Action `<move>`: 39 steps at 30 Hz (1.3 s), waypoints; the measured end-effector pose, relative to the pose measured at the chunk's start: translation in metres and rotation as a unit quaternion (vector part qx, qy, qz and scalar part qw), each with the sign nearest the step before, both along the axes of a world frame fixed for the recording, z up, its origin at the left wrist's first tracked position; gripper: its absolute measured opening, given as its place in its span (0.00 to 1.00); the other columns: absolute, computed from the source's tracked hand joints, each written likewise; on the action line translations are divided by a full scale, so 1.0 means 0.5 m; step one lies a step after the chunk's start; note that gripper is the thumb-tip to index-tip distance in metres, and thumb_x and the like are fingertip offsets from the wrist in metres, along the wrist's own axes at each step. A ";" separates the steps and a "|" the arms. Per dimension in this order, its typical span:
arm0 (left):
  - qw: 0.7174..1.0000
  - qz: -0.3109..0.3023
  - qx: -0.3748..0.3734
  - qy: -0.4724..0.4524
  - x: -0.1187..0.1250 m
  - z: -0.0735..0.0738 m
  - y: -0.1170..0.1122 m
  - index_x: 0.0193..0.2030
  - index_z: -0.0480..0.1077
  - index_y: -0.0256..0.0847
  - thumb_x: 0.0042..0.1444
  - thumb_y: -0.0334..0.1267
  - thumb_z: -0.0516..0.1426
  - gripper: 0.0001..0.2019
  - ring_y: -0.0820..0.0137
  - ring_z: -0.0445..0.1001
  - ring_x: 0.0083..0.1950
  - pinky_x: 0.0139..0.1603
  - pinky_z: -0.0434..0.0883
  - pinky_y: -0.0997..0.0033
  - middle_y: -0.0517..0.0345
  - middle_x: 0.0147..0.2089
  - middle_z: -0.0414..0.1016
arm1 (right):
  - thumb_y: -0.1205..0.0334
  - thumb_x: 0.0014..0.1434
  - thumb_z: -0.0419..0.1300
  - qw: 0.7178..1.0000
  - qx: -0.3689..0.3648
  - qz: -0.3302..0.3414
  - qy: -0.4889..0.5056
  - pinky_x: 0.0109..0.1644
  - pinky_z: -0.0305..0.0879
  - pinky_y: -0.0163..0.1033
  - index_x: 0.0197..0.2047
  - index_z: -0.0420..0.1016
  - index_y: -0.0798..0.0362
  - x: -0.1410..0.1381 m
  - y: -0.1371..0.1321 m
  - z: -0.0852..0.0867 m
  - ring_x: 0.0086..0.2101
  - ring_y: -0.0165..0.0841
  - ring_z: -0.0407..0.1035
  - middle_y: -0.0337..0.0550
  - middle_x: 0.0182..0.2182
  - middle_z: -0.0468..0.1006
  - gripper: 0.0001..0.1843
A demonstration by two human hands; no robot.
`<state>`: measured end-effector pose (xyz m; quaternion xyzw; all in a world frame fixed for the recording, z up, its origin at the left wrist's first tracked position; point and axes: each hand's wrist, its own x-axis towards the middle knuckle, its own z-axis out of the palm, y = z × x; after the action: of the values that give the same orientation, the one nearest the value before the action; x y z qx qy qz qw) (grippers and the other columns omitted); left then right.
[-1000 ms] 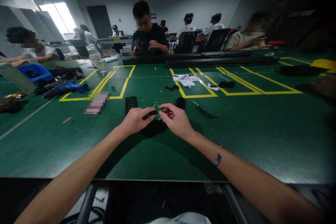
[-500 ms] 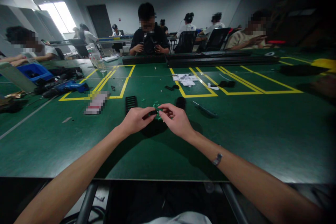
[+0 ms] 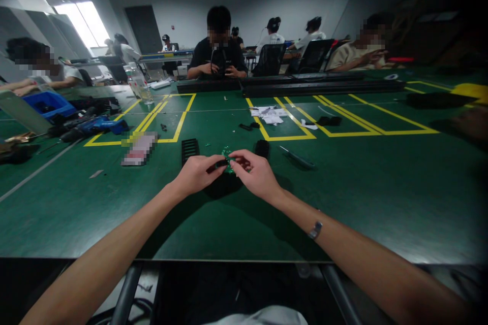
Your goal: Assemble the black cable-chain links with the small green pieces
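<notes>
My left hand (image 3: 198,172) and my right hand (image 3: 254,172) meet over the green table (image 3: 381,193), fingers pinched together on a small black part (image 3: 221,163). A small green translucent piece (image 3: 226,152) shows just behind the fingertips. Under the hands lies a dark flat object (image 3: 223,187), mostly in shadow. A black ribbed block (image 3: 189,149) lies just beyond my left hand, and a small black piece (image 3: 262,148) beyond my right. A watch sits on my right wrist.
A dark slim tool (image 3: 297,158) lies right of the hands. White papers (image 3: 270,114) and black bits sit in a yellow-taped box. Blue tools (image 3: 99,125) and a blue bin (image 3: 49,103) are at left. Several people sit at the far side behind long black rails (image 3: 290,85).
My hands have stayed in place, pinched on the small part. The person across the table has shifted to the right and lowered both hands to the table.
</notes>
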<state>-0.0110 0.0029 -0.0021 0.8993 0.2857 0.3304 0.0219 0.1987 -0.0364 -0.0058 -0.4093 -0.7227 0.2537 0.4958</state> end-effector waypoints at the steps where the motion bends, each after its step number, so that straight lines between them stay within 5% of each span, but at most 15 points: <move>1: 1.000 -0.001 -0.001 0.001 0.000 0.000 0.000 0.52 0.72 0.38 0.65 0.42 0.56 0.13 0.75 0.73 0.28 0.31 0.64 0.76 0.55 0.34 0.78 | 0.62 0.66 0.59 1.000 0.001 -0.001 -0.001 0.35 0.70 0.36 0.49 0.74 0.51 0.000 0.000 0.000 0.32 0.32 0.73 0.41 0.35 0.77 0.09; 39: 1.000 -0.004 -0.004 0.006 0.002 0.003 -0.003 0.51 0.73 0.38 0.65 0.41 0.56 0.12 0.74 0.74 0.29 0.30 0.65 0.77 0.56 0.34 0.79 | 0.61 0.66 0.59 1.000 -0.005 -0.004 -0.009 0.34 0.70 0.36 0.48 0.75 0.51 -0.001 -0.001 0.002 0.31 0.33 0.73 0.42 0.34 0.77 0.09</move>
<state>-0.0101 0.0017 -0.0005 0.9022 0.2840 0.3237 0.0252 0.1981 -0.0371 -0.0047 -0.4167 -0.7242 0.2515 0.4885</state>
